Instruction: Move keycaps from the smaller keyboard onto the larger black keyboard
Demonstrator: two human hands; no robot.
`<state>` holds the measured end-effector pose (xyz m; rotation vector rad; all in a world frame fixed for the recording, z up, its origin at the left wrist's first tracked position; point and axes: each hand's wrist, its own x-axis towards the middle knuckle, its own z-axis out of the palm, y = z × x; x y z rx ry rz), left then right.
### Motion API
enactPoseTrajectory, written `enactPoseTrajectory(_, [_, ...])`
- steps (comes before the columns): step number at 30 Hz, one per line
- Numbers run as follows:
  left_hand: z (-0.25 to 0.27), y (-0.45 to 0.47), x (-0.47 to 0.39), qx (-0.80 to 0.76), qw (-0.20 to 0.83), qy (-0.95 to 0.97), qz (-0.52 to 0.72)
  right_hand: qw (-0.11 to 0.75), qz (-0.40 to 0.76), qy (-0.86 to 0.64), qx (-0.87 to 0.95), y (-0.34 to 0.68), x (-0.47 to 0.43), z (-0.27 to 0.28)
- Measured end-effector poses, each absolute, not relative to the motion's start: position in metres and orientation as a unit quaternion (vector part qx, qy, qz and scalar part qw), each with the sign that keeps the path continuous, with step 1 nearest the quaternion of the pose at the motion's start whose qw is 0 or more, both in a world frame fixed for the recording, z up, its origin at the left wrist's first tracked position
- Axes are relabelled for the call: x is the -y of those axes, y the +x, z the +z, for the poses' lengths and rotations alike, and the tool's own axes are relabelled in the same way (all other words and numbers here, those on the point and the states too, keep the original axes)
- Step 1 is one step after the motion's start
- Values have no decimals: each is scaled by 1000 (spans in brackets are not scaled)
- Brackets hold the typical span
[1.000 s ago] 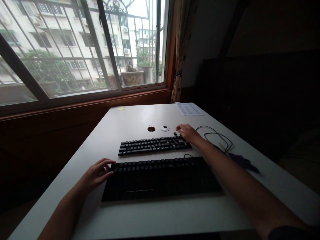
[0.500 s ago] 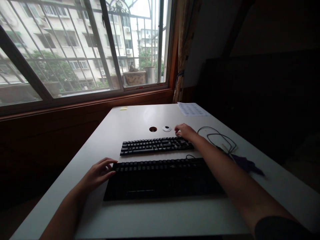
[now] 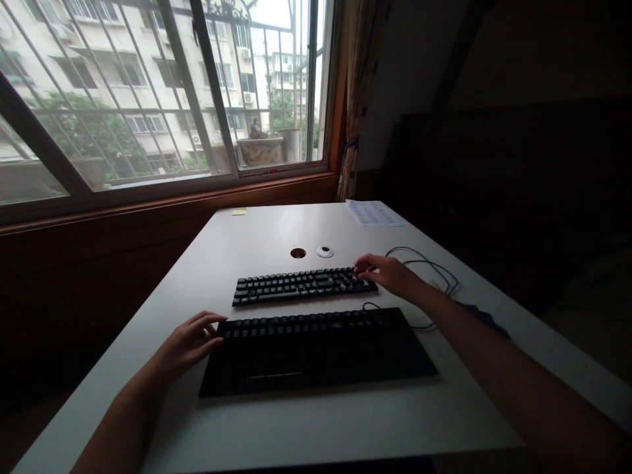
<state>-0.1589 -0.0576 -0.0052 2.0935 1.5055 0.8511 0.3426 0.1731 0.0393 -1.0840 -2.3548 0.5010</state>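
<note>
Head view, near keyboard: the black near keyboard lies flat on the white bench, closest to the person; keys show along its far side, while its lower part is too dark to read.
Left hand: the left hand is at the near keyboard's far left corner, thumb and fingers loosely parted, their tips touching the edge; how firmly they press, one cannot tell.
Far keyboard: the far keyboard lies beyond, a strip of bench between the two.
Right hand: the right hand is over the far keyboard's right end, fingers curled and nearly together; whether a key sits between them cannot be told.
Handling: both boards are probably stiff, fairly light plastic, apt to slide if pushed; the short ends look the best hold, and single keys likely want a fingertip pinch.
Edges and room: bare bench shows left of both boards and before the near one; the cable and dark cloth crowd the right side.
</note>
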Motion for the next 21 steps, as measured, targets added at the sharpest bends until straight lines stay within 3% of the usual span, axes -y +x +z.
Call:
enactPoseTrajectory(9, [-2,-159,58,-539,195,761,306,231,234,-442,835,408,-93,37])
enactPoseTrajectory(21, [-2,-161,58,-547,197,758,296,240,246,-475,810,418,-76,15])
